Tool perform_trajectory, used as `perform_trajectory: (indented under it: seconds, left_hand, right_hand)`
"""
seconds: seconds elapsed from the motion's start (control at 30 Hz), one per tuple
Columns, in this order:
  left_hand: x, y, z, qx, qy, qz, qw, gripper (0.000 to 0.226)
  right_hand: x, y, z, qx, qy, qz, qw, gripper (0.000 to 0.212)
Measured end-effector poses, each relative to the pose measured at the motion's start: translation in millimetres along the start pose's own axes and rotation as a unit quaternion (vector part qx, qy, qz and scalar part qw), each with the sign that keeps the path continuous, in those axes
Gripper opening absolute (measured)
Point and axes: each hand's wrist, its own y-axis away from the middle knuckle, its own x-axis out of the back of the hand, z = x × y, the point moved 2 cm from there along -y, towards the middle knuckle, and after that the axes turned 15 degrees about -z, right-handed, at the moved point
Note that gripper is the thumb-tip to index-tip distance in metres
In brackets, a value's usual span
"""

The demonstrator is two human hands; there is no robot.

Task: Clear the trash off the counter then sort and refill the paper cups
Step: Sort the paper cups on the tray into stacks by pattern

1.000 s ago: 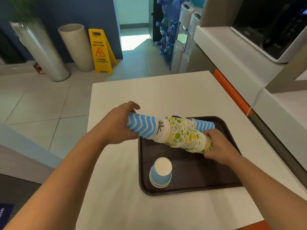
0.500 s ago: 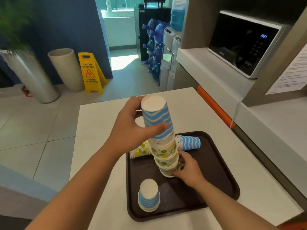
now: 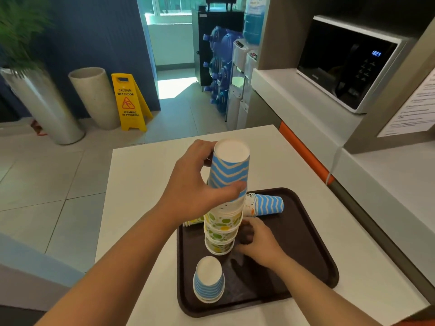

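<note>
A tall stack of upside-down paper cups (image 3: 222, 228) stands upright on a dark brown tray (image 3: 303, 269). Its top cup (image 3: 229, 170) has blue zigzag stripes, the lower ones green and yellow dots. My left hand (image 3: 195, 191) grips the top blue cup, thumb in front. My right hand (image 3: 259, 243) holds the bottom of the stack on its right side. A short stack of blue-striped cups (image 3: 209, 280) stands upside down at the tray's near left. Another blue zigzag stack (image 3: 264, 204) lies on its side behind the tall one. Rims of a dotted stack (image 3: 191, 222) show behind my left wrist.
The tray sits on a white counter (image 3: 141, 175). To the right are an orange-edged ledge (image 3: 303, 151) and a shelf with a microwave (image 3: 350, 64). Beyond are water dispensers (image 3: 240, 74), a yellow wet-floor sign (image 3: 129, 102) and two tall planters (image 3: 94, 95).
The cup stack went from lying tilted across the tray to standing upright on it, both hands still on it. The view lifted to take in more of the room.
</note>
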Motion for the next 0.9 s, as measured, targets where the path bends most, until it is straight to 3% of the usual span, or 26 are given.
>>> perform_trajectory:
  seconds: [0.1, 0.27, 0.37, 0.47, 0.5, 0.63, 0.77, 0.9]
  left_hand:
    - [0.5, 0.7, -1.1, -0.003, -0.005, -0.019, 1.000, 0.068]
    - [-2.3, 13.4, -18.3, 0.043, 0.010, -0.064, 0.997, 0.093]
    - [-9.4, 24.2, -32.8, 0.099, 0.031, -0.112, 0.988, 0.112]
    - [-17.1, 28.5, -43.9, 0.137, 0.049, -0.120, 0.982, 0.119]
    - [-18.9, 28.8, -46.3, 0.143, 0.058, -0.116, 0.981, 0.119]
    - [-26.9, 30.3, -54.5, 0.149, 0.085, -0.105, 0.980, 0.110]
    - [-36.4, 34.3, -62.4, 0.182, 0.097, -0.116, 0.972, 0.111]
    - [-48.8, 33.4, -64.6, 0.196, 0.090, -0.117, 0.969, 0.094]
  right_hand:
    - [32.0, 17.6, -34.2, 0.030, -0.013, 0.041, 0.999, 0.060]
    - [70.1, 47.6, -120.4, 0.177, -0.108, 0.113, 0.972, 0.039]
    - [72.0, 60.0, -159.9, 0.244, -0.135, 0.085, 0.957, 0.054]
    - [61.4, 56.9, -181.4, 0.226, -0.039, 0.070, 0.971, 0.087]
    - [57.4, 53.4, -185.3, 0.216, -0.026, 0.072, 0.973, 0.088]
    - [52.2, 38.1, -190.5, 0.201, -0.034, 0.103, 0.974, 0.068]
    - [61.9, 32.7, -190.3, 0.200, -0.046, 0.105, 0.973, 0.064]
    - [67.9, 31.6, -193.2, 0.194, -0.032, 0.102, 0.975, 0.062]
